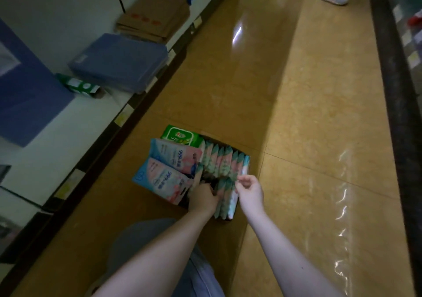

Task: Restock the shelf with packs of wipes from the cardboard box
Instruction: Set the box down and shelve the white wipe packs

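– Packs of wipes (225,159) are to be moved onto the shelf (68,141). Where is everything found?

– The floor (296,114) is taken up by the aisle, and the shelf is seen along its left edge, with a stack of blue folders (121,61) laid on the white board. The cardboard box (222,142) is set on the floor just beside the shelf's base. Slim packs are stood upright in two tight rows along the box's right side. Two larger pink-and-blue packs (175,157) are leaned at its left side, and a green pack (180,135) is lodged at its far left corner.

– And the hands?

– Both are placed at the near row (226,205), by the box's near right corner. The left hand (202,197) is curled into the row's inner end and appears clamped on several packs. The right hand (249,191) is pinched on the top edge of a pack at the outer end.

– How is this step best done?

– A bundle is probably being gathered. The packs look soft and slippery, so they should be squeezed together from both ends, not lifted by a top edge alone. They should be drawn straight up so the neighbouring row is not toppled. A modest bundle is advised, since loose packs could be dropped on the way to the shelf.
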A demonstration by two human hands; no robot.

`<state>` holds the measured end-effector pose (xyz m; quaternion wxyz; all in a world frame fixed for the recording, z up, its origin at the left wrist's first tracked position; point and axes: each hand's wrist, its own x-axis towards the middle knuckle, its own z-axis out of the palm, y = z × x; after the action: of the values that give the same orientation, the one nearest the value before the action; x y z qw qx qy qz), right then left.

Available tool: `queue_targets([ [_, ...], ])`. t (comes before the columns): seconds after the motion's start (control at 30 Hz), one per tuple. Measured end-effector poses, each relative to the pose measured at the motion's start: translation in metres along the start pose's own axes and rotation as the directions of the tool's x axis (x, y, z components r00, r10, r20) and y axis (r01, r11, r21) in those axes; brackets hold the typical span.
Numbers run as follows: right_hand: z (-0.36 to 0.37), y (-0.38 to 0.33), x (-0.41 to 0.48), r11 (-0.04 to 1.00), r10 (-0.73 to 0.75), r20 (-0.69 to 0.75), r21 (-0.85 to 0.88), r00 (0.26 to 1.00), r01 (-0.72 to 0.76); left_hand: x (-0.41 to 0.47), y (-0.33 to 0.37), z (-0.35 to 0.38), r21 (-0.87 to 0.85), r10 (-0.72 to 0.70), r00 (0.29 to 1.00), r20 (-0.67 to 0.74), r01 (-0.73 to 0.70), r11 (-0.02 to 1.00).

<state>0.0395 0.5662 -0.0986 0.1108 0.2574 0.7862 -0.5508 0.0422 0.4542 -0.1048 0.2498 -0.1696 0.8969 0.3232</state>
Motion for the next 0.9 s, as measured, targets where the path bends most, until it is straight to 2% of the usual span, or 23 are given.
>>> queue_targets([
  [0.13,0.002,0.009,0.003,0.995,0.017,0.017,-0.099,1.0,-0.015,0.003,0.003,-0.001,0.035,-0.039,0.999,0.008,0.039,0.999],
  [0.2,0.003,0.011,0.004,0.987,0.02,0.024,-0.162,0.999,-0.016,0.002,0.003,-0.003,0.0,-0.043,0.999,0.033,0.043,0.999],
  [0.33,0.011,0.014,0.007,0.919,0.036,0.03,-0.395,0.999,-0.021,-0.002,0.0,-0.019,-0.168,-0.027,0.998,0.059,0.037,0.985],
  [0.4,0.016,0.011,0.006,0.856,0.021,0.014,-0.516,1.0,-0.011,-0.002,0.002,-0.035,-0.348,-0.058,0.997,0.048,0.072,0.935],
  [0.47,0.021,0.005,0.003,0.802,0.009,0.013,-0.598,1.0,0.001,-0.002,0.005,-0.051,-0.628,-0.099,0.991,0.092,0.135,0.767],
  [0.53,0.027,-0.002,0.002,0.736,0.016,0.025,-0.677,1.0,0.005,-0.005,0.01,-0.07,-0.846,-0.061,0.983,0.172,0.179,0.502],
  [0.6,0.032,-0.007,0.001,0.678,0.013,0.03,-0.735,0.999,0.014,-0.008,0.012,-0.086,-0.944,-0.011,0.97,0.241,0.237,0.231],
  [0.63,0.034,-0.009,0.001,0.671,0.009,0.027,-0.741,1.0,0.014,-0.01,0.012,-0.092,-0.954,0.009,0.961,0.275,0.272,0.128],
  [0.7,0.037,-0.012,0.0,0.702,0.028,0.026,-0.712,0.999,-0.001,-0.014,0.009,-0.102,-0.952,0.064,0.95,0.306,0.306,0.016],
  [0.8,0.034,-0.017,-0.002,0.744,0.08,0.02,-0.666,0.997,-0.047,-0.016,0.005,-0.109,-0.933,0.173,0.927,0.333,0.351,-0.085],
  [0.9,0.032,-0.03,-0.005,0.772,0.062,0.024,-0.634,0.998,-0.033,-0.018,0.003,-0.116,-0.907,0.263,0.912,0.316,0.371,-0.199],
])
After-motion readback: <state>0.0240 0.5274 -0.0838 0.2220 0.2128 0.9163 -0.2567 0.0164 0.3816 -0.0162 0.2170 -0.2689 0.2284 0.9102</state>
